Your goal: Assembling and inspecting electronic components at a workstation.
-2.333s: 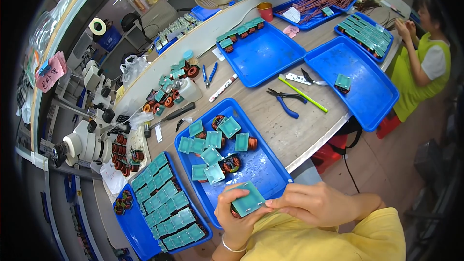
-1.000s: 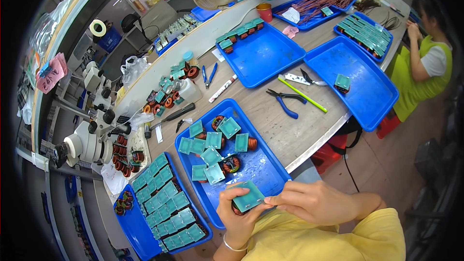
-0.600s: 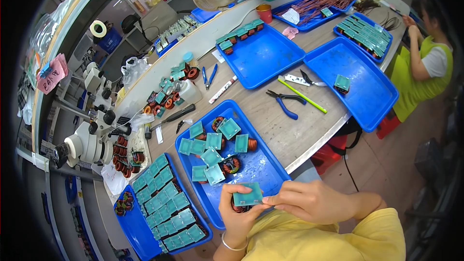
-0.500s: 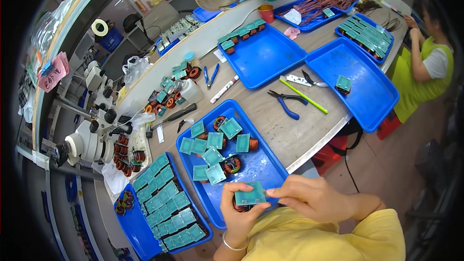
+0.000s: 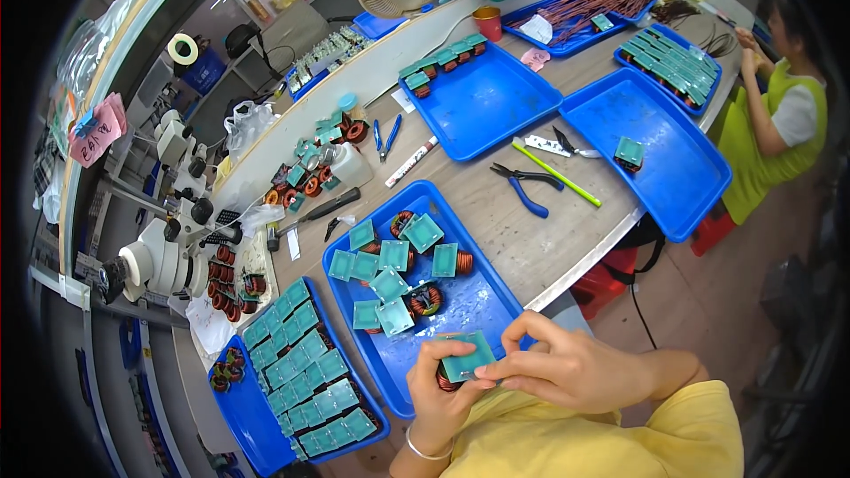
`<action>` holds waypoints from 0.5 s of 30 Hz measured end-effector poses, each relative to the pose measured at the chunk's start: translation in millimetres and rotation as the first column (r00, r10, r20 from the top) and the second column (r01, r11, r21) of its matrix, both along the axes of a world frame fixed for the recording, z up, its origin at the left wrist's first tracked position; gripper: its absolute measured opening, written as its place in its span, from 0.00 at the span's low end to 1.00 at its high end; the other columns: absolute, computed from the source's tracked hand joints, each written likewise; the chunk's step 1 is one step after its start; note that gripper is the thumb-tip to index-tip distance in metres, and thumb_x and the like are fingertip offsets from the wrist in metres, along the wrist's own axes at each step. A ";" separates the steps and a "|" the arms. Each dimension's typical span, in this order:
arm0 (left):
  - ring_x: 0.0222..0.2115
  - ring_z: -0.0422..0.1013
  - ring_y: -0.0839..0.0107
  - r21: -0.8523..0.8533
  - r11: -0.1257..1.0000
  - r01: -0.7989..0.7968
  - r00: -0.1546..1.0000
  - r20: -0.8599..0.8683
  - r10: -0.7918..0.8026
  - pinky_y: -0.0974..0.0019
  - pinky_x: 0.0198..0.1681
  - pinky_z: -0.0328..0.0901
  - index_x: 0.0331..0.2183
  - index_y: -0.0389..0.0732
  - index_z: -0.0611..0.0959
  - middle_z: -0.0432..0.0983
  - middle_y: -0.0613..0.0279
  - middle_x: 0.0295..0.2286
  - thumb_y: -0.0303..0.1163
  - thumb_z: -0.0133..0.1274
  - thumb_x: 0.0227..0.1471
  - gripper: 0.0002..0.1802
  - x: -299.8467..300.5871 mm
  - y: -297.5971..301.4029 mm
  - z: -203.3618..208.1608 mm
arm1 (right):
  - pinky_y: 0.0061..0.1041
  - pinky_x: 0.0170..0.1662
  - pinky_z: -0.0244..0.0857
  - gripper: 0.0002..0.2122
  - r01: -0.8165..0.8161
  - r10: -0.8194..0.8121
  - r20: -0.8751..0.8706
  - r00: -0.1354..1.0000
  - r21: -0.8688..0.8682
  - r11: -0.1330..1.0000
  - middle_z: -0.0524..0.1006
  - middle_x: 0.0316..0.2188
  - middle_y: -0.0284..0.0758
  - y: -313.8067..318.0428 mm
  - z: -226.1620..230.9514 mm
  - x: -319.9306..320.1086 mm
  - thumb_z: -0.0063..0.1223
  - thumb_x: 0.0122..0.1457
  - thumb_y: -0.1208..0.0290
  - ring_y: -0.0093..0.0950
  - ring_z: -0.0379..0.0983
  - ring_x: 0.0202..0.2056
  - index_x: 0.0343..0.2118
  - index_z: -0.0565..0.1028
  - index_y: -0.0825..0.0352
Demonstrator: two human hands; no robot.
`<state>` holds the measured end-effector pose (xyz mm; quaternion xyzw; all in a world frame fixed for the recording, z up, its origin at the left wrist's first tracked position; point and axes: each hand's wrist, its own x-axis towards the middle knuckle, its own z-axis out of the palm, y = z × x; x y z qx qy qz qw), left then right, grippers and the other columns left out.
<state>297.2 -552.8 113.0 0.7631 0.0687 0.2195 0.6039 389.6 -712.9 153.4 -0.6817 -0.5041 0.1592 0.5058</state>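
Note:
My left hand [image 5: 432, 400] is closed around a green circuit board [image 5: 467, 357] with a copper-wound coil [image 5: 447, 381] beneath it, held over the near end of a blue tray [image 5: 409, 397]. At the board's lower right corner, my right hand [image 5: 567, 367] has its thumb and fingers pinched together. Whatever lies between those right fingertips is too small or hidden to make out. Several similar boards with coils [image 5: 394, 256] lie loosely in that tray. To its left, another blue tray [image 5: 235, 420] carries neat rows of boards [image 5: 305, 372].
Black-and-blue pliers [image 5: 529, 186], a green stick [image 5: 556, 173], blue nippers [image 5: 387, 138] and a screwdriver [image 5: 332, 204] lie on the table. Farther back are more blue trays [image 5: 496, 115]. A microscope [image 5: 155, 261] stands at left. A person in a green apron [image 5: 770, 150] works at far right.
The board in my left hand has tilted and shifted slightly right. My right fingers have moved from beside its edge onto its lower right corner, the index finger now bent higher.

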 end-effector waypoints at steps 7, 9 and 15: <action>0.25 0.69 0.72 0.143 0.989 -0.045 0.999 0.008 0.044 0.72 0.28 0.64 0.30 0.37 0.72 0.72 0.57 0.27 0.39 0.65 0.32 0.24 4.1 -1.4 6.8 | 0.20 0.24 0.64 0.14 0.039 -0.040 0.011 0.999 0.033 0.999 0.61 0.31 0.35 2.0 -8.1 -2.1 0.53 0.48 0.79 0.21 0.68 0.20 0.40 0.73 0.62; 0.25 0.69 0.71 0.190 0.981 -0.040 0.999 0.024 0.036 0.72 0.28 0.63 0.30 0.37 0.72 0.72 0.57 0.27 0.40 0.64 0.32 0.24 4.0 -1.2 6.2 | 0.19 0.23 0.64 0.14 0.017 -0.018 0.016 1.000 0.060 0.998 0.61 0.30 0.35 2.7 -8.5 0.4 0.53 0.48 0.79 0.20 0.67 0.19 0.40 0.73 0.62; 0.25 0.68 0.71 0.134 0.989 -0.060 0.994 -0.081 0.072 0.72 0.29 0.63 0.30 0.36 0.72 0.72 0.57 0.27 0.42 0.64 0.32 0.25 0.9 -0.8 3.7 | 0.19 0.24 0.64 0.13 0.106 -0.105 0.068 0.992 -0.008 0.994 0.61 0.30 0.34 4.5 -9.0 -7.2 0.53 0.48 0.78 0.19 0.66 0.18 0.40 0.73 0.62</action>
